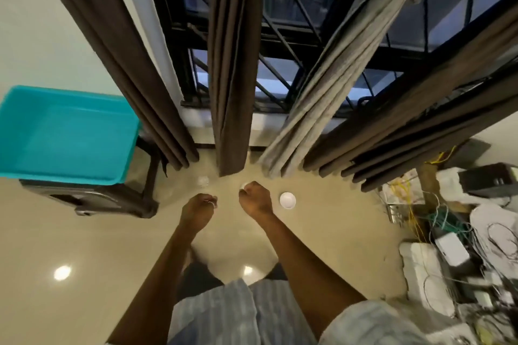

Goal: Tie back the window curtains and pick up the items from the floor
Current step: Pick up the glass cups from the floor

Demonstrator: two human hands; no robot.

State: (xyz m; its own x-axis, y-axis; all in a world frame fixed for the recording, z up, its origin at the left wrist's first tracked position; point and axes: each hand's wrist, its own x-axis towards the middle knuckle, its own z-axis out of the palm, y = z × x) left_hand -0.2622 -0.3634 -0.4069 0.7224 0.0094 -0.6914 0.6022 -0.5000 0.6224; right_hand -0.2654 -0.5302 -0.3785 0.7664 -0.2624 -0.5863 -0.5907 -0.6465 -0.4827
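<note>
Head: white cup point(287, 200) beside right fingers point(247, 190).

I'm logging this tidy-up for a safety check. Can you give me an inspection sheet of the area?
Surface: glossy beige floor, lamp glare.
Job's things: white cup and clear item on the floor; grey curtain knotted up; brown curtains hanging loose.
Clutter: teal tub on black stand.
Grippers: left hand fingers curled, hold unclear; right hand pinches small white item.
Cables: tangled wires at right.
Surroundings: barred window, dark outside.
</note>
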